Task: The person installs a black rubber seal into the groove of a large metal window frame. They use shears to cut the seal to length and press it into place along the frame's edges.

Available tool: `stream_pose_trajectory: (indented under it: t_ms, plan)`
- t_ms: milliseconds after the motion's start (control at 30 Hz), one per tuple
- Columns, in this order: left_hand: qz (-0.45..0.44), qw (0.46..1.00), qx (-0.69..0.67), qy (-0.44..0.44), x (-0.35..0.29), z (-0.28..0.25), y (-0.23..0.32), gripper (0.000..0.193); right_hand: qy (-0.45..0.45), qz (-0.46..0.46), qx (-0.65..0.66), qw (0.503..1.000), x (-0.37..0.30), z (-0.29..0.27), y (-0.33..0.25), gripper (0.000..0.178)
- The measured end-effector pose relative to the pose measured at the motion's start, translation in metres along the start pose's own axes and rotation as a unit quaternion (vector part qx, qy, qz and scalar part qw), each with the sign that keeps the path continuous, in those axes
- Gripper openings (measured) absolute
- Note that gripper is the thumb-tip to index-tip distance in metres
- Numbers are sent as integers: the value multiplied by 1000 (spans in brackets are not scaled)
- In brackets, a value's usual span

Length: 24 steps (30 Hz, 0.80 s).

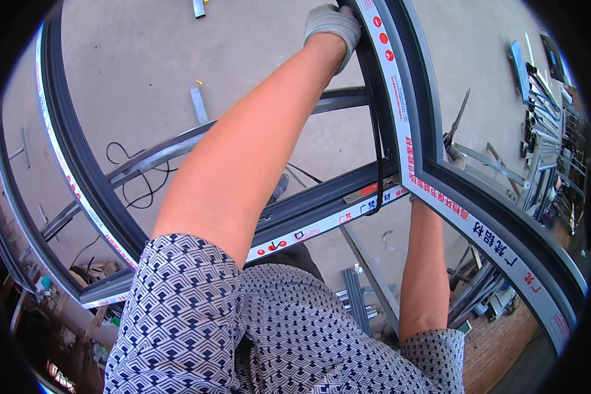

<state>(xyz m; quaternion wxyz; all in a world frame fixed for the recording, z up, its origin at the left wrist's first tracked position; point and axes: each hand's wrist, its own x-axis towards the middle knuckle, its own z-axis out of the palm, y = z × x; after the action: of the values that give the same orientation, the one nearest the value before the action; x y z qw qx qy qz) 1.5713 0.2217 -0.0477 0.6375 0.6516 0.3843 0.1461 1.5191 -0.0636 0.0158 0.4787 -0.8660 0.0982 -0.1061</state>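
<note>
A dark grey aluminium window frame (pixel 426 85) with protective film spans the middle and right of the head view. At the top, my left hand (pixel 335 29), in a light knit glove, is closed on the inner edge of its upright; the fingertips are partly hidden. My right forearm passes behind the frame's lower bar, and a small gloved part of my right hand (pixel 454 157) shows beyond the corner. From that hand rises a long, dark, pointed tool (pixel 461 118); its kind is unclear. A black strap (pixel 379 157) hangs over the lower bar near the corner.
Another filmed frame (pixel 62 157) stands at the left. Metal rails (pixel 157 154) run below, with a black cable (pixel 152 187) on the concrete floor. Offcuts (pixel 199 105) lie farther off. Stacked profiles and scrap (pixel 548 125) fill the right side; more clutter (pixel 59 322) sits lower left.
</note>
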Motion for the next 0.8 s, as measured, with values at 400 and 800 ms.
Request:
stream_pose_trajectory:
  t_ms: [400,800]
  plan:
    - [-54,995,-75,-25,-31,1,5,41,26,15,11,999,-2,3,-6,34]
    - [-83,992,-47,-77,-57,-6,5,43,14,32,7,999,-14,5,-26,32]
